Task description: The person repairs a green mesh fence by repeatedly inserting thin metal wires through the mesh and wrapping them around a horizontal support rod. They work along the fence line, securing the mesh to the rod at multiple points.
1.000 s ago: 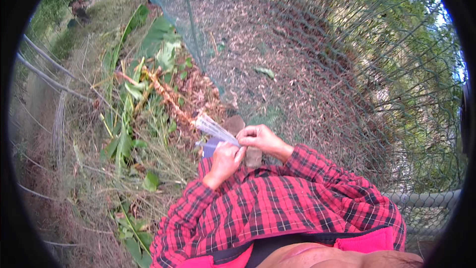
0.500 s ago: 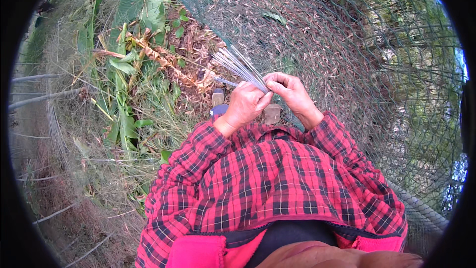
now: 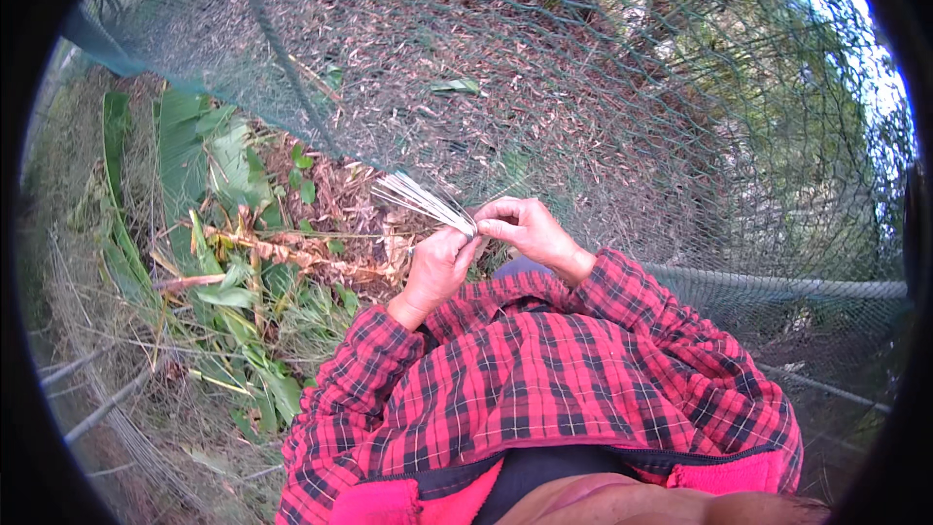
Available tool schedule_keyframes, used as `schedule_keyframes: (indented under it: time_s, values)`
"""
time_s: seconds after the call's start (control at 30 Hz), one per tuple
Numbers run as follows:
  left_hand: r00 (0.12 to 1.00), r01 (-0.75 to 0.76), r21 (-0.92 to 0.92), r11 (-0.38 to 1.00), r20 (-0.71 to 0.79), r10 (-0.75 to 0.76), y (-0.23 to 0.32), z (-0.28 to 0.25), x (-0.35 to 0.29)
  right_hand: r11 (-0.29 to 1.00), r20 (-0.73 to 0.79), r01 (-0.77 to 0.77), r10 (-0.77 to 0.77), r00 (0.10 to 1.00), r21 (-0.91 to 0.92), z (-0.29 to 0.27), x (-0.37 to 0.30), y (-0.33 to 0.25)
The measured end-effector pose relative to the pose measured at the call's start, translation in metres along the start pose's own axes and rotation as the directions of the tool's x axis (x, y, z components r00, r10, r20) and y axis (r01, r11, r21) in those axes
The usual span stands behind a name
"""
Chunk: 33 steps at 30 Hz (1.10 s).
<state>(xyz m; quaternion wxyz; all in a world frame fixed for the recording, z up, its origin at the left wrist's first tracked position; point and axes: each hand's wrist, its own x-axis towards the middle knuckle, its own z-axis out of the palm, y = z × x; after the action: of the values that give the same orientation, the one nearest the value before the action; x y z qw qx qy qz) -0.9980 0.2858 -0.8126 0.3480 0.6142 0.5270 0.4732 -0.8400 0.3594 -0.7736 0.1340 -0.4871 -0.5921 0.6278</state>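
Observation:
My left hand is closed around a bundle of thin pale strips, which fan out up and to the left. Thumb and fingers of my right hand pinch together at the gathered lower end of the bundle, right beside the left fingertips. Whether the right fingers hold one strip or the whole end is too small to tell. Both hands are in front of my red and black checked jacket.
Green netting spreads ahead and to the right, with a thick rope along it. Cut banana-like leaves and dry brown stalks lie on the left. Grey poles or ropes cross the lower left.
The view has swung, so the leaves sit lower and farther left and more netting shows. Both hands remain together at the bundle, which appears brighter and slightly higher against the netting.

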Motion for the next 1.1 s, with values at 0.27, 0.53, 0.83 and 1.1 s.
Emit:
schedule_keyframes:
  time_s: [0.27,0.53,0.83,1.1]
  values:
    - [0.983,-0.100,0.062,0.993,0.163,0.089,-0.001,-0.053,0.093,0.992,0.150,0.011,0.008,0.989,-0.124,-0.027,0.074,-0.090]
    - [0.914,0.332,-0.300,0.894,0.335,-0.227,0.031,-0.043,0.111,0.999,0.084,0.029,-0.028,0.996,-0.013,-0.051,0.061,-0.106]
    - [0.986,0.004,-0.017,1.000,0.168,-0.001,0.060,-0.029,0.011,0.869,0.080,0.244,-0.233,0.969,-0.431,-0.006,-0.040,-0.097]
    - [0.995,0.027,0.092,0.995,0.098,-0.036,0.069,-0.045,-0.064,0.642,0.098,0.319,-0.356,0.929,-0.697,0.061,-0.085,-0.089]
